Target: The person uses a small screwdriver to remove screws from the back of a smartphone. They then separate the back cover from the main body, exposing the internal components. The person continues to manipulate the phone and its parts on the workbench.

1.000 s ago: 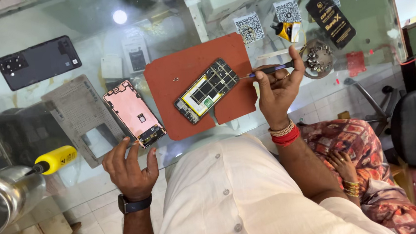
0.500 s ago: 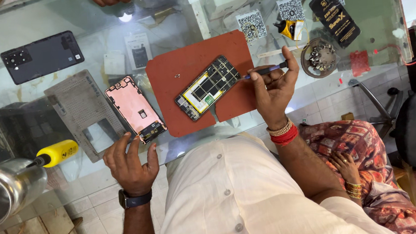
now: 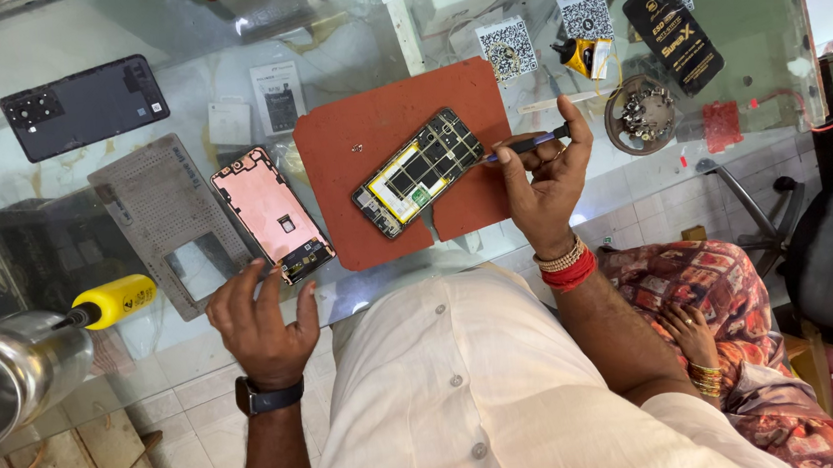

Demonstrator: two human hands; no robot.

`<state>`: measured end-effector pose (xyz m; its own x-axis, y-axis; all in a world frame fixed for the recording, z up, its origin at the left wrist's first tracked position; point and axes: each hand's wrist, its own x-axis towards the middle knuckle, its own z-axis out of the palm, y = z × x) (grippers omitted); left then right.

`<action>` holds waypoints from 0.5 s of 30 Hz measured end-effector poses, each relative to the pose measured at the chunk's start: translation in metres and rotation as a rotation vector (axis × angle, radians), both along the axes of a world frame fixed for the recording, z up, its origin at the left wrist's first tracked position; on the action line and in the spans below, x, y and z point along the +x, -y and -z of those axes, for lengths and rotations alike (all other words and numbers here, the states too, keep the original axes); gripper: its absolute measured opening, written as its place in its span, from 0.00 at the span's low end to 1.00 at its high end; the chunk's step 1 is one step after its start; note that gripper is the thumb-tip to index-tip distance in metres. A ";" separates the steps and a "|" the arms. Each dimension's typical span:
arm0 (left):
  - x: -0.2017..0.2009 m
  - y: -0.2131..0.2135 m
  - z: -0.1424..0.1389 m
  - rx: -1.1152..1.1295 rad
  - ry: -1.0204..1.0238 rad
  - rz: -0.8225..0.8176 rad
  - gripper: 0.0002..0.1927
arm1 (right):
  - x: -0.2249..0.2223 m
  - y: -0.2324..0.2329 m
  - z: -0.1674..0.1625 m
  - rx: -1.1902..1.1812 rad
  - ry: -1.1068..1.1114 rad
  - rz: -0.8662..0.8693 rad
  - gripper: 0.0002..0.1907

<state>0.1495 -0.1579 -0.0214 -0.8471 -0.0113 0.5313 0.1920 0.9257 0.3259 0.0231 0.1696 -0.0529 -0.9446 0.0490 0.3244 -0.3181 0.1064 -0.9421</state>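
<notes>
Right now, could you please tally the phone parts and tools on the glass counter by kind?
Opened phones on the red mat: 1
Pink frames: 1
Dark back covers: 1
Screwdrivers: 2, one in the right hand, one yellow-handled
Total: 5

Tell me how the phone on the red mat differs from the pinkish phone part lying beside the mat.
The opened phone lies on the red mat showing a yellow-edged battery and circuit parts; the pink panel lies on the glass counter and looks mostly plain. The right hand points a thin tool at the opened phone, while the left hand fingers reach the pink panel's near end. Both lie flat, tilted at opposite slants.
</notes>
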 end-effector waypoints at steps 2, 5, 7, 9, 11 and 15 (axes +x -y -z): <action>-0.008 -0.006 -0.016 -0.011 0.041 0.065 0.16 | 0.000 0.000 0.000 -0.012 0.002 0.009 0.39; -0.032 -0.031 -0.036 0.112 0.162 0.262 0.15 | -0.001 -0.001 -0.001 -0.016 0.011 0.035 0.39; -0.059 -0.050 -0.043 0.129 0.176 0.510 0.15 | -0.001 -0.001 0.000 -0.046 0.022 0.039 0.39; -0.081 -0.073 -0.047 0.091 0.224 0.641 0.09 | -0.003 -0.001 0.001 -0.106 0.036 0.033 0.39; -0.103 -0.089 -0.049 0.038 0.213 0.730 0.10 | -0.002 0.000 0.001 -0.088 0.036 0.042 0.39; -0.134 -0.104 -0.045 -0.082 0.192 0.784 0.10 | -0.002 0.000 0.002 -0.076 0.036 0.074 0.39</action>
<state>0.0157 -0.0534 0.0236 -0.6691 0.6559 0.3494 0.7423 0.5675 0.3562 0.0210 0.1692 -0.0546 -0.9485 0.1423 0.2829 -0.2775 0.0566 -0.9590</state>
